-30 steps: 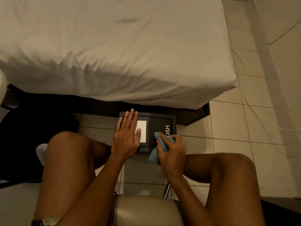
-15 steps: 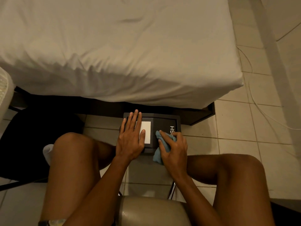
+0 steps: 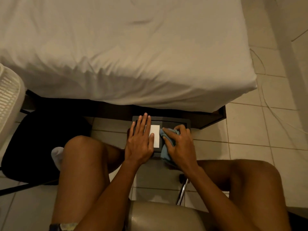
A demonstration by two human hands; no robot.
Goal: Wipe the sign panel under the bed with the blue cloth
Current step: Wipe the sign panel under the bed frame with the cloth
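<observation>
The dark sign panel (image 3: 168, 121) lies flat on the tiled floor at the foot of the bed (image 3: 126, 52), with a white rectangle on its left half. My left hand (image 3: 140, 142) rests flat, fingers spread, on the panel's left side and partly covers the white rectangle. My right hand (image 3: 179, 144) presses the bunched blue cloth (image 3: 165, 151) onto the panel's right half. The hand and cloth hide the lettering there.
A black bag or cushion (image 3: 38, 145) lies on the floor to the left, under a white slatted basket (image 3: 8, 100). A thin white cable (image 3: 265, 97) runs over the tiles on the right. My bare knees flank the panel, above a padded stool (image 3: 165, 217) with a chrome leg.
My right hand has slid the blue cloth up and over the panel's right half, covering the lettering that showed before. My left hand stays flat on the panel. The camera has shifted slightly.
</observation>
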